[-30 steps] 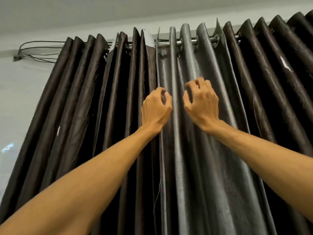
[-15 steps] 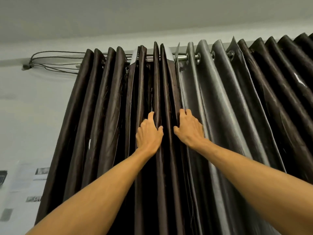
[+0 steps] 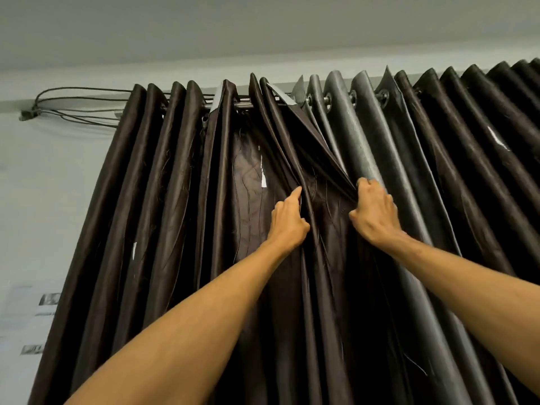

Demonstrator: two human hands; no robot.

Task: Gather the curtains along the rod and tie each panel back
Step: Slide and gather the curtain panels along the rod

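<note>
Left hand (image 3: 287, 222) pinches a fold of the dark brown curtains (image 3: 163, 200), forefinger pointing up. Right hand (image 3: 375, 213) grips the pulled-out edge just beside the grey panel (image 3: 365, 147). The curtains hang pleated from the rod (image 3: 244, 105), close under the ceiling.

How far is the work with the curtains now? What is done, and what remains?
Done: nothing finished; the left panel hangs in close folds, but the right panel is spread along the rod. In hand: the left hand and right hand grip the curtain folds where the panels meet. Left: gather both panels, tie each back; no tie is visible.
</note>
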